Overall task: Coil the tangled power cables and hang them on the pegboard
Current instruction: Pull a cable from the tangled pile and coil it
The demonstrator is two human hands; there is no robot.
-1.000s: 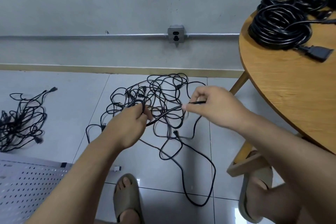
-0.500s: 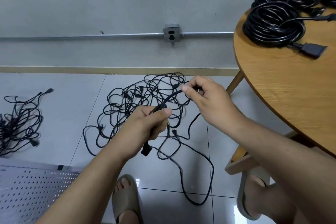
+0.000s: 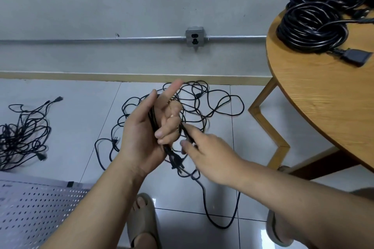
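Head view: the left hand (image 3: 139, 139) holds the thin black rubber-sheathed power cable (image 3: 153, 120), lower fingers curled round it, index straight, its plug (image 3: 175, 160) hanging below them; the right hand (image 3: 212, 157) pinches it just beside those fingers. Judged light, limp, tangle-prone; grip near plug.

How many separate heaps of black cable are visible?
3: small tangle on floor, far left; large tangle on floor, centre; coils on the wooden table, partly cropped.
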